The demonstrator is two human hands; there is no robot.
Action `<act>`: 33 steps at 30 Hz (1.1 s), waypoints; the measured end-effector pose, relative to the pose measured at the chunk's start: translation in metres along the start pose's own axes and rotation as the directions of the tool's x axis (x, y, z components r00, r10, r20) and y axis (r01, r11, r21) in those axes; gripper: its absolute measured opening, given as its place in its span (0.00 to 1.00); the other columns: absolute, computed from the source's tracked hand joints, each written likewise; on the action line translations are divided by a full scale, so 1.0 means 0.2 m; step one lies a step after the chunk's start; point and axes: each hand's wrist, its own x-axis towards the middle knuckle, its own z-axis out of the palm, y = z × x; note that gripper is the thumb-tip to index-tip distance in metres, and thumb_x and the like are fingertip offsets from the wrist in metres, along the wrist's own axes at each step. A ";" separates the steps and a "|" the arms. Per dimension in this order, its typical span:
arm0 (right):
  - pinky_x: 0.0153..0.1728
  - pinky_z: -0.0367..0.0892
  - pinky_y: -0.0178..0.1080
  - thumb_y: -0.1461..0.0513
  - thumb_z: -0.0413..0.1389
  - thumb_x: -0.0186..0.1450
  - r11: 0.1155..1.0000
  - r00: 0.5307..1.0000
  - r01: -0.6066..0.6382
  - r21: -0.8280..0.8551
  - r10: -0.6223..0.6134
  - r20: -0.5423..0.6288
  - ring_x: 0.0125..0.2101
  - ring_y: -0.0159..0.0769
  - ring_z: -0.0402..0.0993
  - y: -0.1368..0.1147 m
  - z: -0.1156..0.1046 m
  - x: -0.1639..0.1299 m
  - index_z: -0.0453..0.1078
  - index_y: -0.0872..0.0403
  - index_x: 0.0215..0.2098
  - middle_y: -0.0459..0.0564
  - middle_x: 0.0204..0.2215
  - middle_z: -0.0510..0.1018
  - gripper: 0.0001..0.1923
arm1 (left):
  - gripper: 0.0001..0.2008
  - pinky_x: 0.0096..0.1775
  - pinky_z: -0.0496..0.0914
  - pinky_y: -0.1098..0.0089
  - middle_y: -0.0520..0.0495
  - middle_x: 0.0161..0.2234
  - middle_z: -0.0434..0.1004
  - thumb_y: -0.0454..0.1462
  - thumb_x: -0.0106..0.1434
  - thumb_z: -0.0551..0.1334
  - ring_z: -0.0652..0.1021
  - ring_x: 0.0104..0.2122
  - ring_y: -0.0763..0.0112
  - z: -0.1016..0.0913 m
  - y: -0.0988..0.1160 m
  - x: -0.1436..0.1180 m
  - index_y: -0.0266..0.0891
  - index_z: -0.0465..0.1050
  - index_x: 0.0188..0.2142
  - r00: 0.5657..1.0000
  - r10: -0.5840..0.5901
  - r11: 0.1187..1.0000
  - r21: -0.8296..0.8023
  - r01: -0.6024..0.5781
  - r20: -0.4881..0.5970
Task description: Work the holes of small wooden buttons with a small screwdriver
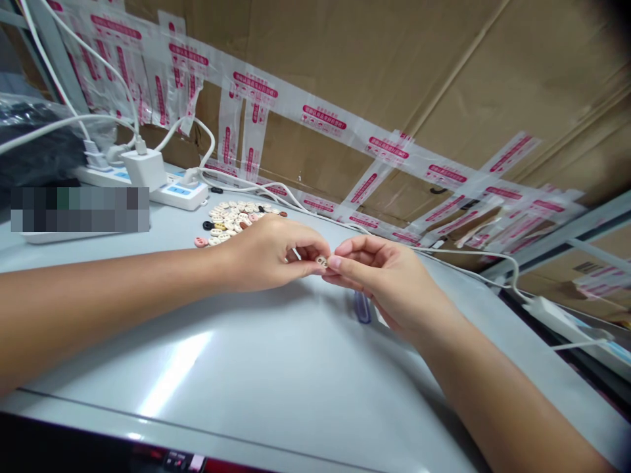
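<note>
Button (322,261), small, cream, held above table (256,368). Left hand (270,249) pinches one side, right hand (387,266) pinches other edge; hands nearly together. Button pile (225,215) on table, just beyond left hand. Purple item (363,309) below right hand, partly hidden. White power strip (185,194) back left.

Qty: 1 button pile (231,215) (too overlapped to ct. exactly) on 1 counter (276,374). Front-R of pile: 1 L hand (271,253), 1 R hand (392,276), 1 held button (322,261) btwn them, plus 1 purple item (363,307). Back-L of pile: 1 power strip (190,193) w/ 1 cube adapter (144,171). Far R of pile: 1 addl. strip (574,325).
</note>
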 end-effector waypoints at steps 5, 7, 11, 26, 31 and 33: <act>0.45 0.76 0.41 0.58 0.73 0.51 0.998 0.999 -0.016 -0.057 0.018 0.034 0.38 0.37 0.80 0.00 0.01 0.00 0.73 0.54 0.35 0.49 0.35 0.82 0.18 | 0.06 0.34 0.69 0.76 0.51 0.33 0.81 0.35 0.66 0.62 0.77 0.32 0.77 0.00 -0.02 0.00 0.39 0.78 0.39 1.000 0.028 0.998 0.058 -0.028 0.009; 0.44 0.76 0.41 0.57 0.73 0.51 0.997 0.999 -0.002 -0.073 0.005 0.034 0.36 0.36 0.79 0.01 0.01 0.00 0.72 0.54 0.34 0.48 0.34 0.81 0.19 | 0.05 0.35 0.69 0.75 0.50 0.34 0.80 0.35 0.66 0.62 0.77 0.33 0.76 0.00 -0.03 0.00 0.38 0.77 0.39 0.998 0.070 0.994 0.081 -0.070 0.005; 0.40 0.74 0.39 0.58 0.72 0.51 0.992 0.999 0.029 -0.122 -0.031 -0.014 0.33 0.34 0.78 0.02 0.02 -0.01 0.69 0.52 0.35 0.46 0.31 0.80 0.20 | 0.07 0.38 0.69 0.73 0.46 0.38 0.79 0.35 0.67 0.60 0.77 0.36 0.73 -0.01 -0.04 0.00 0.38 0.77 0.42 0.985 0.165 0.970 0.172 -0.172 0.056; 0.31 0.69 0.35 0.63 0.67 0.52 0.988 0.992 0.045 -0.150 -0.061 -0.108 0.26 0.31 0.75 0.02 0.06 -0.02 0.64 0.50 0.32 0.40 0.24 0.75 0.16 | 0.12 0.34 0.68 0.72 0.46 0.32 0.76 0.31 0.69 0.54 0.75 0.30 0.72 0.01 0.03 -0.01 0.38 0.78 0.39 0.964 0.228 0.865 0.428 -0.264 0.133; 0.30 0.68 0.35 0.64 0.66 0.51 0.981 0.990 0.039 -0.189 -0.064 -0.127 0.27 0.31 0.74 0.02 0.06 -0.02 0.63 0.51 0.32 0.40 0.24 0.75 0.16 | 0.10 0.37 0.69 0.70 0.44 0.36 0.77 0.34 0.70 0.55 0.76 0.34 0.69 0.01 0.03 0.00 0.36 0.76 0.38 0.963 0.218 0.856 0.443 -0.268 0.161; 0.29 0.67 0.34 0.64 0.66 0.51 0.979 0.990 0.021 -0.204 -0.049 -0.134 0.27 0.32 0.75 0.02 0.06 -0.02 0.63 0.50 0.32 0.41 0.24 0.75 0.17 | 0.11 0.36 0.68 0.70 0.46 0.33 0.76 0.33 0.70 0.54 0.75 0.33 0.69 0.01 0.04 0.00 0.37 0.75 0.37 0.960 0.223 0.839 0.468 -0.277 0.168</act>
